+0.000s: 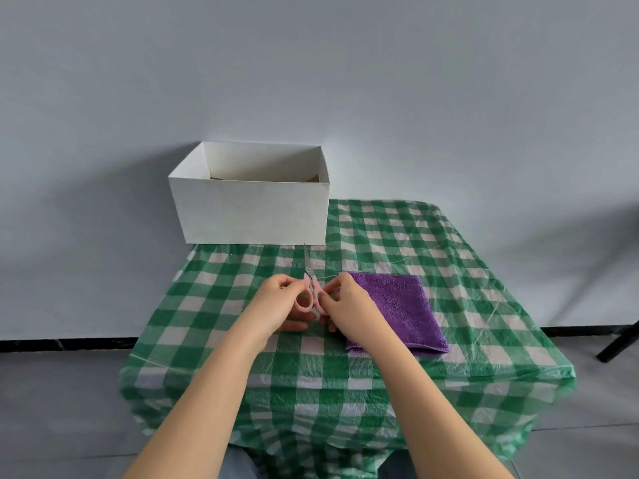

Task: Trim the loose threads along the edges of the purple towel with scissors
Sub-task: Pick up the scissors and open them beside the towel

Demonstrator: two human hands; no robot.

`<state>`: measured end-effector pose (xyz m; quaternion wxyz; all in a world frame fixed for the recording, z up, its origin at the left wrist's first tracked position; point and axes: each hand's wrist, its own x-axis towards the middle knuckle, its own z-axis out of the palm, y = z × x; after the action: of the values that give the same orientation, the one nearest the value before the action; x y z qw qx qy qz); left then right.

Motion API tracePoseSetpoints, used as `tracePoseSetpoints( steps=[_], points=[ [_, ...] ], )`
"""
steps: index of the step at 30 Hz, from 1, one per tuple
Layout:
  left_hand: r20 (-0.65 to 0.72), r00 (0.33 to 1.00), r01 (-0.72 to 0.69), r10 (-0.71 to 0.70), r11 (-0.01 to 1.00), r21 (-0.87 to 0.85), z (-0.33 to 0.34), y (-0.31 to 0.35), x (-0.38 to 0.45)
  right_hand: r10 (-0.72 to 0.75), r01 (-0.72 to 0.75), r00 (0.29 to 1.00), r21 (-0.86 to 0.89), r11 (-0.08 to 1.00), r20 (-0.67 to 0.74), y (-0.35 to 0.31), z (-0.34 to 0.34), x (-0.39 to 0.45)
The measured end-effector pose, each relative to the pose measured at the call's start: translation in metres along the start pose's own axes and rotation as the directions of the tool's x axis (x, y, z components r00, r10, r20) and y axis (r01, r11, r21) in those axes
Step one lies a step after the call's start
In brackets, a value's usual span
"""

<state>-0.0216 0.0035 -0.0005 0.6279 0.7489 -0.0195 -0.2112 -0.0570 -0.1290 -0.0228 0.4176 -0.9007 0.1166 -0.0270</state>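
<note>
A folded purple towel lies flat on the green checked tablecloth, right of centre. Small scissors with pink handles point their closed blades away from me, toward the box. My left hand grips the left handle loop with curled fingers. My right hand sits at the towel's left edge, its fingers curled on the right handle. A thin pale thread runs from the towel's far left corner toward the scissors. My right forearm hides part of the towel's near left corner.
An open white cardboard box stands at the table's far left edge against the grey wall. The table is small and draped in the cloth. A dark furniture leg stands on the floor at the right.
</note>
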Motion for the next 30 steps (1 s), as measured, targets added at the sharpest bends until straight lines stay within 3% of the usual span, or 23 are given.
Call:
tracePoseSetpoints(
  steps=[7, 14, 20, 30],
  points=[
    [-0.122, 0.984, -0.137, 0.130, 0.989, -0.057, 0.012, -0.011, -0.004, 0.014, 0.026, 0.994, 0.357, 0.934, -0.108, 0.005, 0.004, -0.005],
    [-0.112, 0.978, -0.181, 0.176, 0.983, -0.036, 0.017, -0.010, -0.009, 0.080, -0.017, 0.991, 0.509, 0.860, -0.102, 0.004, 0.001, -0.007],
    [-0.083, 0.977, -0.188, 0.197, 0.976, 0.111, 0.019, -0.011, -0.009, 0.096, -0.048, 0.994, 0.589, 0.807, -0.051, 0.000, -0.001, -0.010],
    [-0.071, 0.974, -0.216, 0.215, 0.976, -0.016, 0.019, -0.010, -0.007, 0.076, 0.024, 0.986, 0.574, 0.818, -0.148, -0.001, -0.004, -0.013]
  ],
)
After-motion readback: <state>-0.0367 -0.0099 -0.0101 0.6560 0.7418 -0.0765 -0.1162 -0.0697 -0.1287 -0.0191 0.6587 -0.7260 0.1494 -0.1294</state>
